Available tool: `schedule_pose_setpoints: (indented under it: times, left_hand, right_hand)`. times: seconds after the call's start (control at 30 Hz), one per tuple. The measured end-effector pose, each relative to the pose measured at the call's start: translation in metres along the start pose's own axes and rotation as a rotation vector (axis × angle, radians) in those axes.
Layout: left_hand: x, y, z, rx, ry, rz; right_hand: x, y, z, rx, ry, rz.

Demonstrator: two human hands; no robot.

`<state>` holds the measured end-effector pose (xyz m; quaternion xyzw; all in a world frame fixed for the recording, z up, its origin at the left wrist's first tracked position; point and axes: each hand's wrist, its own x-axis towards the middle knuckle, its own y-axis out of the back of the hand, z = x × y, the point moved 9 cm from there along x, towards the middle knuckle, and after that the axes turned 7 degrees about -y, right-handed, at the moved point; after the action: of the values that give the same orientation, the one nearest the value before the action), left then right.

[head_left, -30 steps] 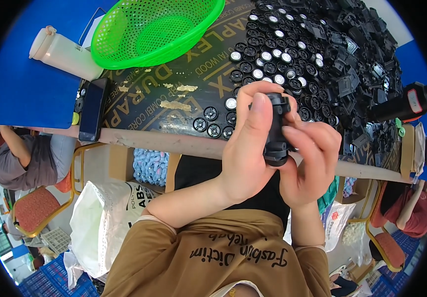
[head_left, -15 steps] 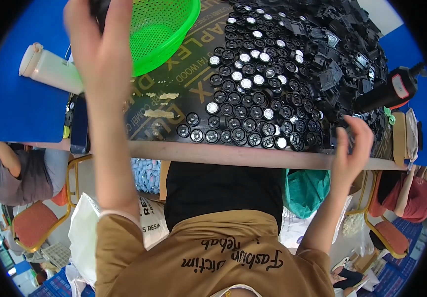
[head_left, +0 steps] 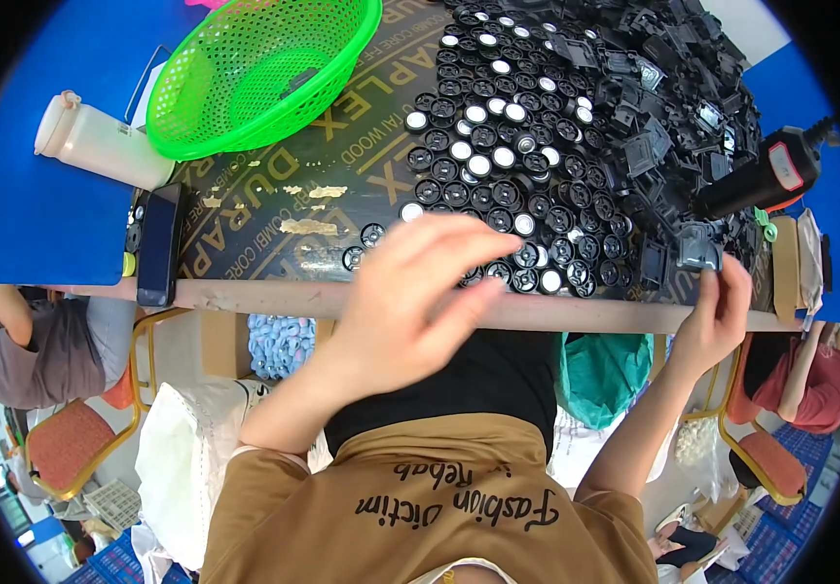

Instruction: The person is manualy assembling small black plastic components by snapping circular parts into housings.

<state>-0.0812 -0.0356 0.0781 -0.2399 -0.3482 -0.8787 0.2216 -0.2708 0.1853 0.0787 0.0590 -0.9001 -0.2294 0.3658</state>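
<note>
My left hand (head_left: 420,302) is above the near table edge, at the left part of the round black wheel-like pieces (head_left: 474,219). Its thumb and fingers are apart, and nothing shows between them. The hand hides some of the pieces. Several of these carry a shiny silver disc. On the right, my right hand (head_left: 717,311) pinches a small square black plastic housing (head_left: 699,247) between thumb and fingers, just over the table edge. A heap of similar black housings (head_left: 649,146) lies beyond it. A dark piece (head_left: 303,78) rests in the green perforated basket (head_left: 172,141) at the far left.
A black bottle (head_left: 766,180) lies tilted at the right, over the heap. On the left are a whitish lidded container (head_left: 99,146) and a dark phone (head_left: 159,243). A teal bag (head_left: 605,375) hangs below the table edge. Other people sit at both sides.
My left hand has come back from the basket, toward me and right, to the round pieces; the dark thing it held is gone from it. My right hand now has a black housing.
</note>
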Motion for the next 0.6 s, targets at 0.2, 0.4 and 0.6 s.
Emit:
schedule_pose_setpoints:
  times: [0.2,0.4,0.6]
  left_hand:
    - [-0.010,-0.050,-0.008,-0.735,0.221,0.042]
    - [-0.019,-0.036,-0.024,-0.908,0.406,0.166]
    - [-0.024,-0.037,-0.023,-0.841,0.397,0.026]
  right_hand:
    - [-0.047,-0.087,-0.083,0.640,-0.098,-0.428]
    - [-0.031,-0.099,-0.086,0.233,0.129,-0.374]
    - [-0.022,-0.131,-0.082,-0.309,0.288,-0.515]
